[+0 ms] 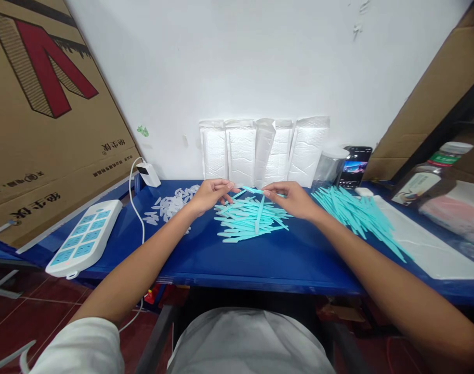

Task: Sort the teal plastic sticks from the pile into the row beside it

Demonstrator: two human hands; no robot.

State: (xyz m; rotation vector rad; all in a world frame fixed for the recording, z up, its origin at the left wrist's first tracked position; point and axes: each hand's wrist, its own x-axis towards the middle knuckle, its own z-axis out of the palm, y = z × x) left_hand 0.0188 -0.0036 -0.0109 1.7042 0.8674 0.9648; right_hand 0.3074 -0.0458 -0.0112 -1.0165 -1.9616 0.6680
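Observation:
A loose pile of turquoise plastic sticks (250, 219) lies in the middle of the blue table (260, 259). My left hand (211, 194) hovers at the pile's far left edge, fingers pinched together near one end of a turquoise stick (251, 190). My right hand (291, 198) is at the pile's far right edge, fingertips pinching the other end of that same stick. A heap of small clear plastic caps (170, 205) lies just left of my left hand. A second, longer pile of turquoise sticks (356, 215) lies to the right of my right hand.
White padded bags (264, 150) lean against the wall behind the piles. A white power strip (84, 236) and charger (148, 174) sit at the left. A clear jar (330, 167), phone (354, 166), bottle (432, 174), white sheet (428, 244) and cardboard boxes (45, 119) are around.

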